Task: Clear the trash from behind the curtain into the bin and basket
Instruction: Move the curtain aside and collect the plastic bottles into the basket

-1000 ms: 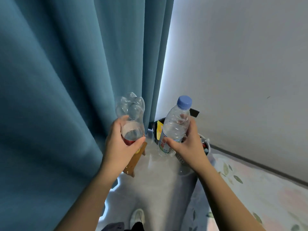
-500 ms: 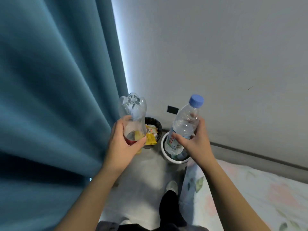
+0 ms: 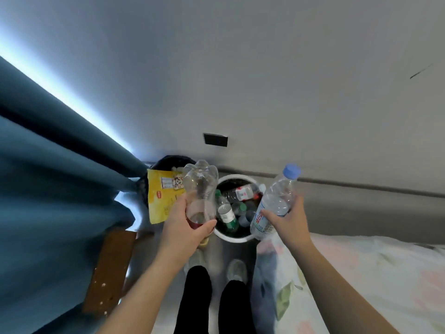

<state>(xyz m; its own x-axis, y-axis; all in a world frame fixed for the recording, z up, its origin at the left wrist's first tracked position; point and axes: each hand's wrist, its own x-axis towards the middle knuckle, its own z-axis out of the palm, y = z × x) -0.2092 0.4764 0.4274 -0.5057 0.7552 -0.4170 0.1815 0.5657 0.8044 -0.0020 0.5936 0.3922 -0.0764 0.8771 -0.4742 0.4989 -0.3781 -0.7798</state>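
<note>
Moved since the earlier frames: both bottles, carried away from the curtain and now held over the containers, which have come into full view from above.

1. Shoes (image 3: 237, 270) and dark trouser legs: nearest, standing on the grey floor.
2. Bed (image 3: 361, 273), floral cover: at right, alongside the legs.
3. Wooden board (image 3: 108, 268): at left, lying against the curtain's foot.
4. Left hand (image 3: 185, 227): fingers curled round a clear soda bottle (image 3: 199, 186). The bottle is inverted, base up, with a red band at the gripped end. It is held over the left rim of the bin.
5. Right hand (image 3: 291, 220): wrapped round a blue-capped water bottle (image 3: 277, 201). The bottle is tilted, cap uppermost, and held over the bin's right rim.
6. White bin (image 3: 234, 238): on the floor by the wall. It holds several plastic bottles, some green-capped and one red-labelled.
7. Black basket (image 3: 168, 162): just beside the bin on its left. A yellow snack wrapper (image 3: 161, 196) sticks out of it.
8. Teal curtain (image 3: 48, 189): far left.
9. Dark wall socket (image 3: 215, 140): on the wall above the bin.

Status, as judged: well advanced, since both containers are already loaded. Outstanding: both bottles are still in the hands and unreleased. Whether any trash remains behind the curtain cannot be seen from here.
</note>
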